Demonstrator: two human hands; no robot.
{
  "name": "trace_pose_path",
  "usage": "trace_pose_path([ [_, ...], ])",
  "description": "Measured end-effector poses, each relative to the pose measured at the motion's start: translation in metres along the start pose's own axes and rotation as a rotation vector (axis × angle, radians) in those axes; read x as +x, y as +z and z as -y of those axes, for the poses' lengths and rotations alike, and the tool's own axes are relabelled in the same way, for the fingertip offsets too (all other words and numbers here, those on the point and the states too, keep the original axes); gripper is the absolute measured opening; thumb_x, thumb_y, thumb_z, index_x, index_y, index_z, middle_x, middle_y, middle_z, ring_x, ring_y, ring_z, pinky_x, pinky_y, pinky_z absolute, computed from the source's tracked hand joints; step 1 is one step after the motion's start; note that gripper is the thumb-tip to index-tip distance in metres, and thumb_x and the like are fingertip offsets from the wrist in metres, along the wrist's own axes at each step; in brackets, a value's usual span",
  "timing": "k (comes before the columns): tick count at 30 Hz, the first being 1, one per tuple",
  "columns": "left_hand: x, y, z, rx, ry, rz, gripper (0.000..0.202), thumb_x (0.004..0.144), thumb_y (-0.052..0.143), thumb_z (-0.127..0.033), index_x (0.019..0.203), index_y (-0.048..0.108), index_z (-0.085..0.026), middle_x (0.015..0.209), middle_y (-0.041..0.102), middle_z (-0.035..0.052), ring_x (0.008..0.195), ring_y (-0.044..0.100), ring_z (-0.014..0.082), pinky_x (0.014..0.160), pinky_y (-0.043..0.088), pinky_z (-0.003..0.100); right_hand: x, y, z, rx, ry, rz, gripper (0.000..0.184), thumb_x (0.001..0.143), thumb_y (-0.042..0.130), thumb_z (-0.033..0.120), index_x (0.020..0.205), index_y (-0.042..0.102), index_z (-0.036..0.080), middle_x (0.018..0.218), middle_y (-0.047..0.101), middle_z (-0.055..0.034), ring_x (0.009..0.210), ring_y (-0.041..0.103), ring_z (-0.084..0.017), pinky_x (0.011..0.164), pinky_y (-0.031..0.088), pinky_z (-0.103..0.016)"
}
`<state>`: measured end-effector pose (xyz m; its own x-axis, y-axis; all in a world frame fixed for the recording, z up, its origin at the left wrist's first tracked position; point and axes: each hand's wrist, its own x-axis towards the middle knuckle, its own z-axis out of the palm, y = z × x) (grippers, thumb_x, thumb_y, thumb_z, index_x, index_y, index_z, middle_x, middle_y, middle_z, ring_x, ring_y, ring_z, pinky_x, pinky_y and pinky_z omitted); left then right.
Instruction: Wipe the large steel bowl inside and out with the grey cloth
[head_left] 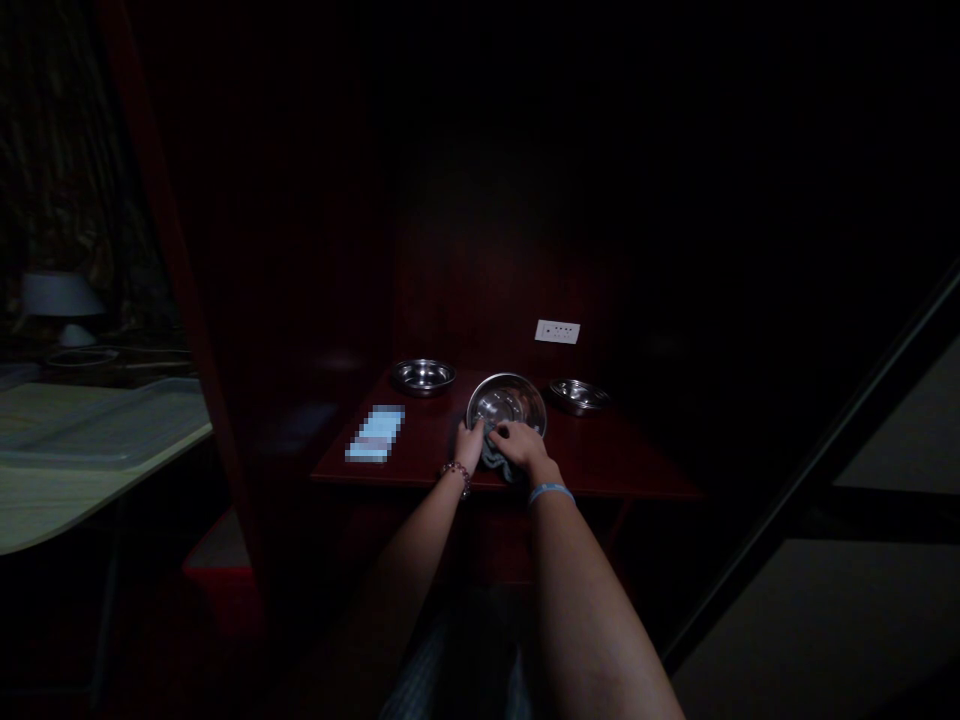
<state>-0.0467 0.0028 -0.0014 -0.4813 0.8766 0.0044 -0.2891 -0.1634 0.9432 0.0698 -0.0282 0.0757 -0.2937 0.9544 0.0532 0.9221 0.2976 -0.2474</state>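
Observation:
A shiny metal bowl (517, 389) is tilted towards me above the dark red table, its inside facing me. My left hand (469, 446) is closed on the bowl's near left rim. Bunched at the near rim is a grey-green cloth (498, 463), partly hidden by my fingers. My right hand (523, 444) is closed on this cloth, with its fingers bent over the bowl's edge. The dim light hides the exact finger contacts.
Metal dishes stand on the table (435, 455): one dish (424, 376) at back left, another dish (579, 396) at right. A lit, blurred-out phone-shaped screen (376, 433) lies front left. Behind is a wall socket (557, 332). Further left, a pale table (45, 510) and lamp (64, 295).

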Motion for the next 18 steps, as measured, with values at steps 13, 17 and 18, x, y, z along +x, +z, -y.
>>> trace_pose_path([
  [13, -0.0029, 0.0004, -0.0055, 0.031, -0.048, -0.025, 0.01, 0.09, 0.078, -0.011, 0.099, 0.076, -0.014, 0.114, 0.087, 0.0189, 0.117, 0.083, 0.0297, 0.11, 0.06, 0.041, 0.0015, 0.0015, -0.0015, 0.017, 0.015, -0.006, 0.043, 0.116, 0.054, 0.047, 0.133, 0.085, 0.023, 0.143, 0.082, -0.0129, 0.135, 0.075, -0.029, 0.109, 0.055, -0.035],
  [17, -0.003, -0.0003, -0.0054, 0.043, -0.039, -0.013, 0.009, 0.091, 0.078, -0.011, 0.098, 0.076, -0.014, 0.111, 0.087, 0.0189, 0.117, 0.083, 0.0307, 0.11, 0.06, 0.041, 0.001, 0.0013, -0.0012, 0.013, 0.014, -0.004, 0.043, 0.116, 0.053, 0.046, 0.134, 0.085, 0.023, 0.143, 0.082, -0.0127, 0.135, 0.075, -0.03, 0.109, 0.055, -0.036],
  [18, -0.0032, -0.0004, -0.0055, 0.036, -0.021, -0.004, 0.009, 0.09, 0.08, -0.011, 0.098, 0.076, -0.015, 0.108, 0.087, 0.0183, 0.116, 0.083, 0.0313, 0.11, 0.06, 0.042, 0.0009, 0.0012, -0.0011, 0.011, 0.012, -0.004, 0.043, 0.116, 0.053, 0.046, 0.133, 0.085, 0.024, 0.143, 0.082, -0.0125, 0.135, 0.075, -0.03, 0.109, 0.055, -0.036],
])
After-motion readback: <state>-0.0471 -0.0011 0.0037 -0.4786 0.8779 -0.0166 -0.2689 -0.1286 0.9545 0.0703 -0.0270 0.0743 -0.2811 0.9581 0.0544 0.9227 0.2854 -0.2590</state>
